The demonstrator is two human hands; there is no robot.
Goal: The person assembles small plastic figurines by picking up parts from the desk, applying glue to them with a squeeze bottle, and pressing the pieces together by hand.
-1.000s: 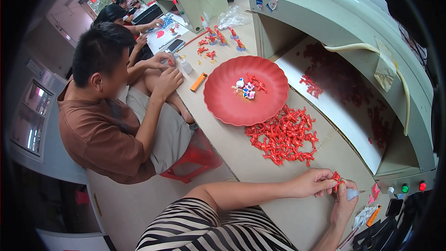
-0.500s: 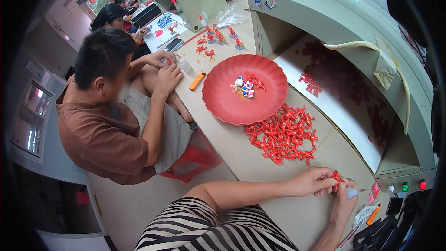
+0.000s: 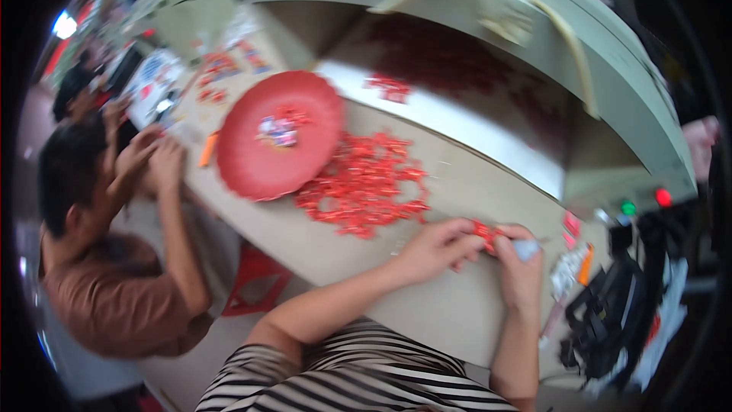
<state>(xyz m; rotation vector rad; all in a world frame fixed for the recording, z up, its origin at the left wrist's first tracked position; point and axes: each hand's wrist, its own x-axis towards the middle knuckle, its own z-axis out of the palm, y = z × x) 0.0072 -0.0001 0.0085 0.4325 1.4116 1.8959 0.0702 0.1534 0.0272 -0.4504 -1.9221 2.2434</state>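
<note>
Over the near right part of the table, my left hand [image 3: 436, 250] pinches a small red plastic figurine [image 3: 484, 235] between thumb and fingers. My right hand [image 3: 521, 281] closes on it from the other side, its thumb at the figurine. A small translucent squeeze bottle [image 3: 526, 249] with a thin tip is tucked in that same right hand. Motion blur hides the figurine's details. Left of my hands spreads a pile of similar red figurines [image 3: 366, 191]. Beyond the pile, a red scalloped plate [image 3: 244, 172] carries some red and white-blue pieces.
A pale arched machine [image 3: 648, 107] stands behind the table, with red pieces [image 3: 389, 88] on its white bed. At right lie an orange lighter [image 3: 585, 263], crumpled tissue and a black bag [image 3: 610, 313]. A co-worker in a brown shirt [image 3: 122, 305] sits at left.
The whole view has swung to the right, so table, plate and co-worker sit further left and the picture is blurred. Both hands still hold the figurine and bottle.
</note>
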